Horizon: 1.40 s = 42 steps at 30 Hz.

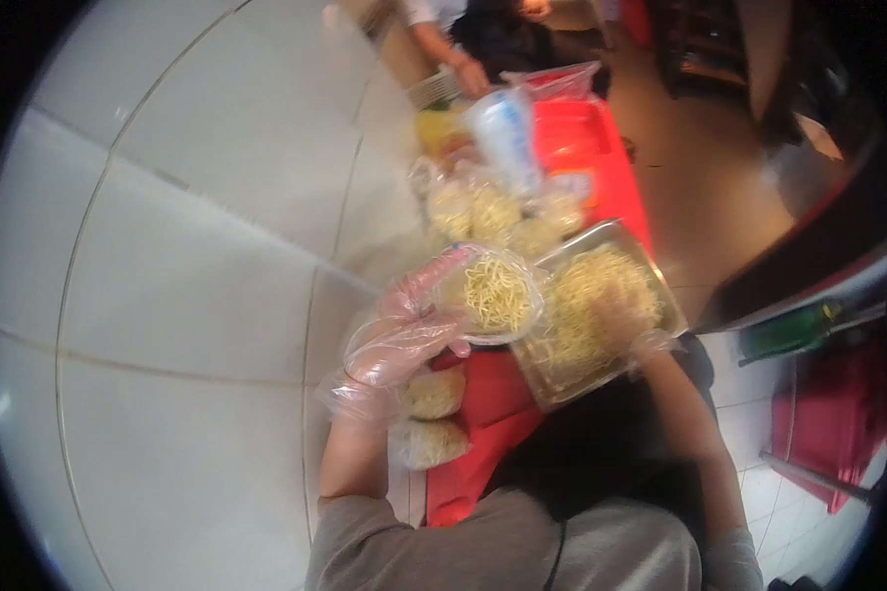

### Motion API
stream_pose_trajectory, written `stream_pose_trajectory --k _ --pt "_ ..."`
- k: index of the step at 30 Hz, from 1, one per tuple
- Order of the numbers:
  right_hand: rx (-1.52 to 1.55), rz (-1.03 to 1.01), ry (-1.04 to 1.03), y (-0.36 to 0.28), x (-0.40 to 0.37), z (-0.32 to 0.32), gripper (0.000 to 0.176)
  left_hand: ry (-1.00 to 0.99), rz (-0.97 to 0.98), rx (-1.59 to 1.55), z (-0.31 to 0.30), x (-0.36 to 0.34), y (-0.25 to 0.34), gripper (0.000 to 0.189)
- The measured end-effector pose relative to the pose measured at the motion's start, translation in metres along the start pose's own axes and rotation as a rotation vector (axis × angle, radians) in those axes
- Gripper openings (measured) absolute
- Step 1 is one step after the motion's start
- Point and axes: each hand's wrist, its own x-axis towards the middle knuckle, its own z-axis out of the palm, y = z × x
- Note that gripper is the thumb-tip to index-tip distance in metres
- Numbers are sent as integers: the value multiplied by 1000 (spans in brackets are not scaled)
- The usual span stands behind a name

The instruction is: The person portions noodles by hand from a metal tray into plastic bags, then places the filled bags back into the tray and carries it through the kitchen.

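A clear plastic glove covers my left hand (414, 320), whose fingers are wrapped round a clear round container (496, 295) with pale, thin strands like noodles or sprouts inside. To its right, a metal tray (554, 396) bears a heap of the same strands (586, 286). My right hand (626, 320), also gloved, reaches into the heap; its fingers are blurred and partly hidden there. Tied clear bags of strands (493, 209) stand beyond the container. Two more bags (434, 394) lie below my left hand.
A red table (623, 192) carries a red tray (570, 133) and a white-and-blue package (503, 133). Another person's hand (471, 77) is at the far end beside a basket (432, 91). White tiled wall (197, 246) lies left, red crates (823, 424) right.
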Motion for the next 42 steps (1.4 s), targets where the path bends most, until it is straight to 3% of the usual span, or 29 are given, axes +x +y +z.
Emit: stream_pose_trajectory --k 3,8,11,14,17,20,23,26,29,32,34,36,38,39,41,42 --pt "14 -63 96 11 14 29 84 49 -53 -63 -5 -27 -13 66" --pt "27 -48 75 18 20 39 93 89 -140 -84 -21 -59 -57 62" --pt "1 -59 48 13 13 26 95 356 -215 -147 -39 -68 -120 59" --pt "27 -29 47 8 0 7 96 654 -238 -82 -63 -89 -220 49" --pt "30 -9 34 7 2 7 94 801 -303 501 -80 -116 -290 42" --pt "-24 -25 71 10 10 24 90 483 -270 1014 -87 -124 -291 35" --pt "71 -12 58 8 5 15 85 370 -105 1309 -66 -100 -235 31" --pt "162 -107 120 26 18 36 82 410 -8 1324 -15 -63 -139 32" --pt "315 -131 250 37 23 39 74 346 61 1173 6 -14 -105 37" --pt "392 -36 175 31 14 21 66 280 427 1104 16 59 -92 48" --pt "418 8 86 28 18 27 61 401 680 1062 23 116 -72 58" --pt "244 -38 169 25 14 28 61 665 944 1254 5 189 -51 71" --pt "191 -66 212 27 17 43 60 729 775 1054 -35 264 -39 81" --pt "224 -73 220 31 31 62 60 582 599 638 -49 287 -29 73" --pt "240 -88 251 36 36 71 59 348 325 286 -64 301 -6 55" --pt "222 -95 273 34 34 69 59 279 241 337 -68 299 9 46"
